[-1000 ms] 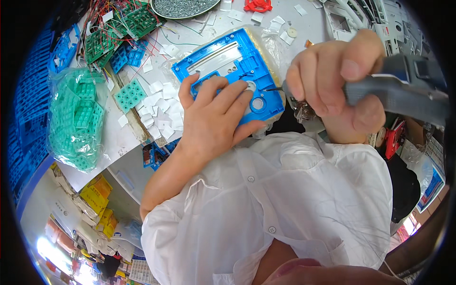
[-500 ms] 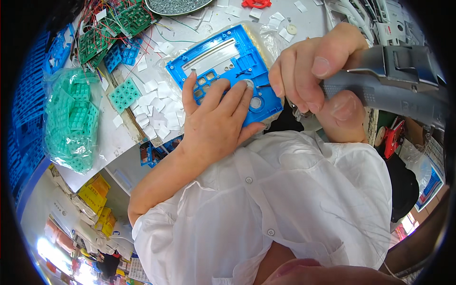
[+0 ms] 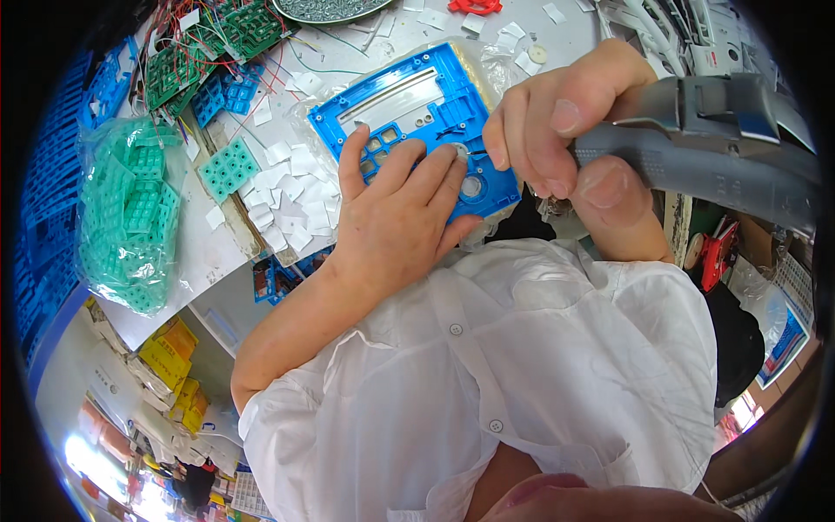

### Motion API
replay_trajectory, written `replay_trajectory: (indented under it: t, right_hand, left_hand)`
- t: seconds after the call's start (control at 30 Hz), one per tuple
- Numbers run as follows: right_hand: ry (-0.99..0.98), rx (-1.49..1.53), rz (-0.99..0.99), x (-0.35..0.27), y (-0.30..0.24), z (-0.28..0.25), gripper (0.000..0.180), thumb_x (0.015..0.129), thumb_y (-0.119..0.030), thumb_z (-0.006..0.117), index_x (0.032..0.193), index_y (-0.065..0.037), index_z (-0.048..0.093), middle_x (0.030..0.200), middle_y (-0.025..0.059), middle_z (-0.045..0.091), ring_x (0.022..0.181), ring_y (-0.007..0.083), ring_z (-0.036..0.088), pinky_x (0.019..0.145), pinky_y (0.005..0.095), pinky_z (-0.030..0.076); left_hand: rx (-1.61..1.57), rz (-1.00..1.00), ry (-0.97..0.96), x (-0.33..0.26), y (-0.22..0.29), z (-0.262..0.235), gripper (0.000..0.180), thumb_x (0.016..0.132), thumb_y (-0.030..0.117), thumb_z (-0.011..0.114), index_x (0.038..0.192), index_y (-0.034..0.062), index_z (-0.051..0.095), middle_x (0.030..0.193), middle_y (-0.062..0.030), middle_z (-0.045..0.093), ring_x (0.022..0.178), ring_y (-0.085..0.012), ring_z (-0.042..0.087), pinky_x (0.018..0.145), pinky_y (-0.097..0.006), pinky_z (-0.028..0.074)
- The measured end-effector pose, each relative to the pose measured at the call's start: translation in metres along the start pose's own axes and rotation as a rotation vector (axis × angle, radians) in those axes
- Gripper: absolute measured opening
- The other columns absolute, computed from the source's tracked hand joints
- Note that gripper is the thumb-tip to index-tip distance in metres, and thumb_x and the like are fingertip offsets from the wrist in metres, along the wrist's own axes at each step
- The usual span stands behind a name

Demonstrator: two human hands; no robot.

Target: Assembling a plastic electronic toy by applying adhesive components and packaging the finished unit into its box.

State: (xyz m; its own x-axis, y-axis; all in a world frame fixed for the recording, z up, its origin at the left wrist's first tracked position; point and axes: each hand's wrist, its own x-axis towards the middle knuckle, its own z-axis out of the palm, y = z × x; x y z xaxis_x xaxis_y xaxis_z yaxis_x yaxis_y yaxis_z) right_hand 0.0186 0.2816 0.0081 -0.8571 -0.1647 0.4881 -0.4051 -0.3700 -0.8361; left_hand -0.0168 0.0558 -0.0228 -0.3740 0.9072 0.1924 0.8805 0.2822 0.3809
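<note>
A blue plastic housing [image 3: 497, 190] with a long slot, square key openings and round holes lies tilted on clear plastic wrap in front of me. My left hand [image 3: 391, 196] rests on it with fingers spread, one fingertip against a small whitish round part [image 3: 460, 151]. My right hand [image 3: 561, 130] is closed around a grey power screwdriver [image 3: 687, 152] with a metal lever. Its thin dark shaft points left onto the housing, beside that round part. The exact contact of the tip is too small to make out.
Loose white paper squares [image 3: 291, 196] lie left of the housing. A bag of green keypads [image 3: 143, 213], a single green keypad [image 3: 228, 168], wired circuit boards [image 3: 187, 65] and a tray of screws [image 3: 330, 7] stand around. White plastic frames [image 3: 661, 35] fill the far right.
My right hand and the screwdriver have shifted slightly left and up. My left hand stays on the housing in nearly the same pose.
</note>
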Motion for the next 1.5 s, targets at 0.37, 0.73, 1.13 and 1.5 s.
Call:
replay_trajectory:
  t: [0.37,0.73,1.13,1.5]
  right_hand:
    - [0.034,-0.249,0.155,-0.006,0.001,0.016,0.028,0.096,-0.020,0.072,0.110,-0.008,0.051,0.073,0.0018,0.056,0.061,0.0132,0.053,0.065,0.0347,0.049]
    - [-0.152,-0.322,0.118,0.006,0.012,0.017,0.018,0.090,-0.008,0.072,0.095,-0.004,0.056,0.067,0.0049,0.056,0.058,0.0169,0.054,0.059,0.0344,0.050]
    - [0.080,-0.026,0.087,-0.002,0.012,0.020,0.038,0.096,-0.034,0.075,0.113,-0.009,0.052,0.066,-0.0012,0.053,0.057,0.0102,0.049,0.061,0.0326,0.047]
    - [0.051,-0.147,0.064,0.006,0.006,0.023,0.028,0.098,-0.027,0.069,0.113,-0.009,0.054,0.067,-0.0018,0.053,0.060,0.0124,0.049,0.059,0.0341,0.044]
  left_hand:
    - [-0.044,-0.015,0.039,-0.001,-0.001,0.004,0.050,0.076,0.045,0.080,0.113,0.0119,0.072,0.120,0.0036,0.059,0.117,-0.0171,0.052,0.115,-0.062,0.024]
    - [-0.070,0.036,0.046,0.000,-0.007,0.007,0.040,0.078,0.042,0.079,0.104,0.0136,0.075,0.108,0.0044,0.057,0.113,-0.0161,0.052,0.117,-0.059,0.024]
    - [-0.137,-0.022,0.231,-0.030,-0.014,0.002,0.021,0.079,0.020,0.078,0.099,0.0153,0.073,0.110,0.0010,0.067,0.109,-0.0214,0.061,0.111,-0.057,0.026]
    - [-0.153,-0.049,0.266,-0.034,-0.015,0.003,0.021,0.079,0.017,0.077,0.100,0.0149,0.072,0.110,0.0004,0.068,0.106,-0.0209,0.062,0.111,-0.055,0.028]
